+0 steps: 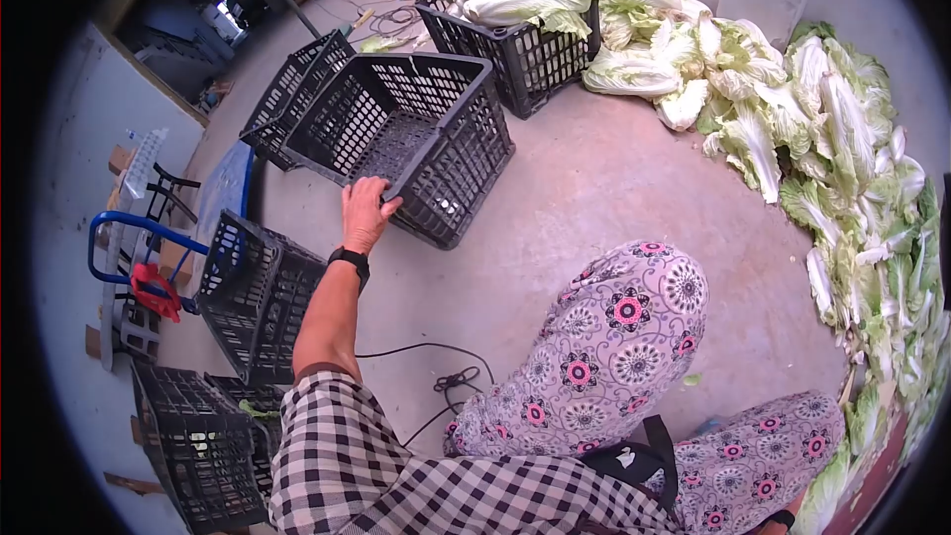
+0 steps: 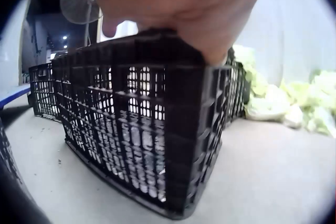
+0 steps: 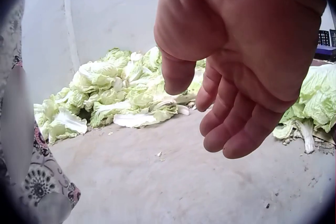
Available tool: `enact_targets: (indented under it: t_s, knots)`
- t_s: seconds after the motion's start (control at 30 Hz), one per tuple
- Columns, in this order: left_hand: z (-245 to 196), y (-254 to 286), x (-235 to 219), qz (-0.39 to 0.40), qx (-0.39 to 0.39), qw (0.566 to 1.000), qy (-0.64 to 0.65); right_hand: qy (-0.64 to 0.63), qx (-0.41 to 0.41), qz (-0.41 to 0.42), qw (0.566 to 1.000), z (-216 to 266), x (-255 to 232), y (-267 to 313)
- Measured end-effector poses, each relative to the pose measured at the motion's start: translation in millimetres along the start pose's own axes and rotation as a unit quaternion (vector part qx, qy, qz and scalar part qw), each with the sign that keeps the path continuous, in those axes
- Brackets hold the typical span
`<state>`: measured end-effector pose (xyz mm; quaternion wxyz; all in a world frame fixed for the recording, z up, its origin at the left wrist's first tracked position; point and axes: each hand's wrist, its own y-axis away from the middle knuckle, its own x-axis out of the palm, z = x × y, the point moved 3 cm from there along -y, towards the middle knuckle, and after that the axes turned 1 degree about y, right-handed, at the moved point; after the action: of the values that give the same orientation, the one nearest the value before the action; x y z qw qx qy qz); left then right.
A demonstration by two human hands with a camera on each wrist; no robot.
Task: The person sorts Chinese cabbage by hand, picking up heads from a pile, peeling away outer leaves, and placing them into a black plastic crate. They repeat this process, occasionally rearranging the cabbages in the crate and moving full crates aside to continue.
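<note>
A black plastic crate [image 1: 446, 154] stands on the floor ahead, its inside bare of cabbages. My left hand [image 1: 367, 213] grips its near top rim at the corner; in the left wrist view the hand [image 2: 184, 8] covers the top edge of the crate [image 2: 184, 129]. In the right wrist view my right hand [image 3: 236, 61] hangs with fingers loosely bent and holds nothing, above the floor, with cabbage leaves [image 3: 121, 87] behind it. Only a bit of the right wrist shows at the bottom of the head view.
A crate filled with cabbages [image 1: 535, 59] stands behind. Cabbages and leaves [image 1: 842, 129] are heaped along the wall to the right. More black crates [image 1: 258, 287] stand at left beside a blue-handled trolley [image 1: 149, 223]. A black cable [image 1: 456, 376] lies near the legs.
</note>
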<state>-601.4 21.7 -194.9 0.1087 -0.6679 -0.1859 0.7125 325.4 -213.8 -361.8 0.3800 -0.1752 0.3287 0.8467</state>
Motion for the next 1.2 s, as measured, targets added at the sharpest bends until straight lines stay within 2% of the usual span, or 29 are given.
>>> enact_targets:
  t_s: [0.07,0.1,0.2,0.33,0.37,0.47,0.5,0.63,0.73,0.83,0.93,1.0,1.07,1.2]
  knots:
    - [30.0,-6.4,1.0,0.004,-0.067,0.998,-0.003,-0.001,0.001,0.003,1.000,1.9,5.6,0.5]
    - [25.8,-19.5,-10.6,0.033,-0.075,0.995,-0.048,-0.003,-0.002,0.006,1.000,5.0,8.1,0.7]
    - [-3.4,-53.9,-23.0,-0.028,-0.033,0.998,0.052,0.005,0.003,0.013,1.000,9.5,17.5,3.0]
    - [-16.0,-70.9,13.8,0.103,-0.140,0.983,0.064,0.013,0.003,0.018,1.000,20.4,25.5,5.7]
    - [-11.1,-72.6,20.8,0.063,-0.130,0.989,0.038,0.018,0.003,0.018,1.000,21.6,26.7,8.4]
    - [-1.5,-74.2,21.1,0.117,-0.218,0.969,-0.011,0.025,0.001,0.016,1.000,29.3,31.6,13.7]
    - [4.6,-69.8,26.1,0.085,-0.194,0.977,-0.025,0.029,0.001,0.017,0.999,31.9,33.6,14.9]
    - [62.9,-59.8,24.8,0.084,-0.280,0.955,-0.057,0.040,-0.006,0.015,0.999,45.7,40.7,20.4]
    - [134.1,-15.1,16.2,0.084,-0.308,0.945,-0.076,0.038,-0.007,0.018,0.999,44.4,41.1,17.5]
    - [154.8,8.6,8.5,0.106,-0.364,0.917,-0.121,0.046,-0.011,0.019,0.999,51.4,46.7,17.7]
    - [144.0,10.7,5.2,0.027,-0.324,0.936,-0.137,0.048,-0.017,0.024,0.998,58.1,50.4,16.1]
    - [114.6,4.5,-1.3,-0.101,-0.234,0.955,-0.155,0.049,-0.020,0.031,0.998,61.4,55.7,12.8]
    - [94.0,-21.6,6.3,-0.143,-0.135,0.979,-0.055,0.052,-0.020,0.034,0.998,64.2,59.0,9.8]
    - [11.2,-98.2,24.6,-0.085,-0.039,0.987,0.133,0.057,-0.021,0.038,0.997,72.3,62.9,1.6]
